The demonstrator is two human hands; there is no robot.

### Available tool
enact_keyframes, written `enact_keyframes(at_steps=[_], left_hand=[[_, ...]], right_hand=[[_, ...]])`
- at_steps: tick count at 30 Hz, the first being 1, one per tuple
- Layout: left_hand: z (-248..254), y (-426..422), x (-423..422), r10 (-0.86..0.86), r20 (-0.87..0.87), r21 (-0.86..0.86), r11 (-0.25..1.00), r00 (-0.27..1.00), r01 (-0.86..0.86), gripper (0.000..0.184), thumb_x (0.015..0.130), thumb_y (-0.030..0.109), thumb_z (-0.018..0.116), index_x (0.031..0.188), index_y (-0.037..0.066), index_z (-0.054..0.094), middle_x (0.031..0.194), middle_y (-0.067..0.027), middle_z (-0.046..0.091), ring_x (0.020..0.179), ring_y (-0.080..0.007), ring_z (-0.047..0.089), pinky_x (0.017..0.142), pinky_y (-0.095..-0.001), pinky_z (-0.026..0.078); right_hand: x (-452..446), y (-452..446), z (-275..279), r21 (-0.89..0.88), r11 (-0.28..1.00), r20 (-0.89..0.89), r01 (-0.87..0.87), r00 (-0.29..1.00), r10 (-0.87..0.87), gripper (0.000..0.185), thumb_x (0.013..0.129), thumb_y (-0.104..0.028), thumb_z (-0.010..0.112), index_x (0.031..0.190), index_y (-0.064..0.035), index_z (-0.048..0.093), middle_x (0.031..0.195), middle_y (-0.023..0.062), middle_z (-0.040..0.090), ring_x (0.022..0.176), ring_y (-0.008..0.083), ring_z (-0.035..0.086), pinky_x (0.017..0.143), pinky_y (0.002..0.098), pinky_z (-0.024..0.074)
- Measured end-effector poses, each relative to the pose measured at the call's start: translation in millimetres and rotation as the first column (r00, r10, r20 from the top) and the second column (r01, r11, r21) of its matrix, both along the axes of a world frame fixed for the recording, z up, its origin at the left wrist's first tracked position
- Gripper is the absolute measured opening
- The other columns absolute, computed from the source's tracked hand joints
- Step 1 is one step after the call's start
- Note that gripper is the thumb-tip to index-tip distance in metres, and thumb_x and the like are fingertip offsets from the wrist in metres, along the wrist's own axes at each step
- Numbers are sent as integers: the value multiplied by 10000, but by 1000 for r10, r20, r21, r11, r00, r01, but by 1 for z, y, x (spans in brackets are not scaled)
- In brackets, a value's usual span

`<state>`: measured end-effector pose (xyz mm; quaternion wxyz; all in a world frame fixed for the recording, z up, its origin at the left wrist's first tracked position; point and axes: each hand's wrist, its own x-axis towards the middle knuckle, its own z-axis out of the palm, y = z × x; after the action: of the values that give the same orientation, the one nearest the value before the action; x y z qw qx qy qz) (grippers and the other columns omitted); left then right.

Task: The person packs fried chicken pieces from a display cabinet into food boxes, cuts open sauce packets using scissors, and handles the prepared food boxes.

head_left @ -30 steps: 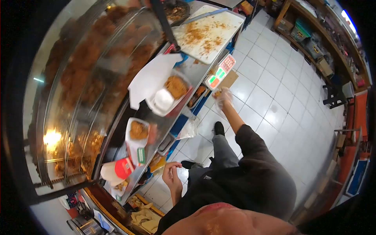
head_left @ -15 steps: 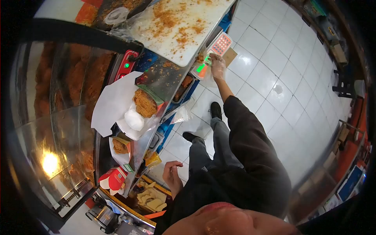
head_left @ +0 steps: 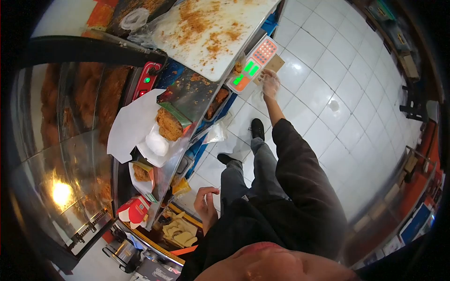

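Observation:
My right hand point(head_left: 270, 85), in a thin clear plastic glove, is just beside a weighing scale point(head_left: 254, 65) with lit green displays and an orange keypad. Its fingers point toward the scale, loosely bent, and I see nothing in them. My left hand point(head_left: 206, 206) hangs bare near the counter's lower end, its fingers loosely curved and apart, holding nothing. On the metal counter, an open white box point(head_left: 136, 124) contains fried chicken point(head_left: 169, 125) and a round white wrapped bundle point(head_left: 157, 142). Below it a smaller carton point(head_left: 152, 180) holds another fried piece point(head_left: 141, 173).
A crumb-strewn white cutting board point(head_left: 206, 42) lies beyond the box. On the left stands a glass warming cabinet point(head_left: 61, 154) with fried food. A red-and-white carton point(head_left: 134, 210) sits near pale slices point(head_left: 180, 230). White floor tiles point(head_left: 323, 84) extend to the right.
My right hand has drawn back from the scale's face to the right and slightly down, uncovering its green displays. My left hand stays in nearly the same place.

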<state>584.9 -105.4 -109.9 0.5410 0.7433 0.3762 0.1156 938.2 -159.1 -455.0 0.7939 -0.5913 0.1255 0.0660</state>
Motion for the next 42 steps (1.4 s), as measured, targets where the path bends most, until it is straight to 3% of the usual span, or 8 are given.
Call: enact_keyframes(at_steps=[9, 15, 22, 25, 32, 36, 38, 42], left_hand=[[-5, -1, -22, 151, -17, -34, 988, 988, -152, 151, 888, -13, 432, 849, -23, 578, 796, -102, 586, 749, -178, 562, 719, -276, 437], [-7, 1, -28, 213, -19, -55, 975, 977, -214, 155, 887, -25, 430, 841, -22, 577, 791, -98, 583, 744, -175, 553, 721, -273, 425], [-15, 1, -24, 159, -25, -59, 985, 987, -160, 142, 882, -19, 439, 840, -21, 574, 791, -97, 584, 740, -170, 551, 720, -271, 424], [-17, 0, -25, 154, -28, -59, 986, 988, -155, 137, 883, -20, 440, 842, -18, 571, 795, -99, 584, 743, -170, 552, 720, -271, 425], [-16, 3, -24, 95, -29, -67, 993, 995, -96, 127, 904, 11, 445, 863, -12, 563, 804, -99, 573, 748, -172, 550, 722, -274, 425], [-16, 1, -16, 96, -32, -52, 994, 995, -98, 135, 912, 34, 448, 866, -7, 568, 804, -96, 574, 757, -169, 548, 729, -278, 424], [-14, 1, -10, 37, -31, -65, 997, 999, -39, 140, 911, 39, 446, 872, -3, 573, 814, -97, 581, 767, -171, 549, 742, -281, 425], [-19, -1, -6, -16, -11, -81, 997, 1000, 15, 137, 903, 31, 451, 873, -2, 580, 817, -99, 593, 764, -178, 556, 732, -281, 432]], right_hand=[[41, 63, -23, -805, 527, 117, -273, 798, 592, 288, 852, -281, 512, 1068, -124, 619, 1034, 144, 626, 965, 332, 574, 866, 378, 435], [21, 59, 19, -369, 774, -268, -514, 857, 441, 336, 830, -330, 573, 1096, -126, 591, 1041, 156, 623, 1004, 334, 577, 851, 408, 452], [35, 53, 85, -889, 452, 198, -73, 829, 524, 332, 824, -313, 570, 1102, -132, 592, 1182, 151, 517, 1007, 299, 532, 855, 406, 450], [63, 72, 97, -979, -40, -170, -202, 682, 711, 293, 806, -294, 569, 1032, -117, 627, 1152, 146, 522, 1039, 294, 508, 845, 406, 456], [73, 68, 64, -974, -216, -148, 66, 536, 831, 398, 751, -328, 647, 1056, -76, 605, 1171, 125, 530, 1053, 288, 508, 835, 350, 461], [51, 34, 55, -886, 454, 393, 94, 672, 628, 367, 745, -211, 694, 1048, -47, 569, 1089, 106, 567, 973, 269, 565, 823, 339, 476], [40, 23, 43, -219, 920, 150, -325, 920, 361, 318, 824, -191, 644, 1076, -32, 530, 971, 101, 589, 879, 249, 599, 819, 356, 497], [4, -23, 27, 408, 891, -170, -200, 942, 289, 233, 866, -187, 571, 1045, -42, 536, 971, 94, 577, 802, 221, 595, 797, 370, 522]])
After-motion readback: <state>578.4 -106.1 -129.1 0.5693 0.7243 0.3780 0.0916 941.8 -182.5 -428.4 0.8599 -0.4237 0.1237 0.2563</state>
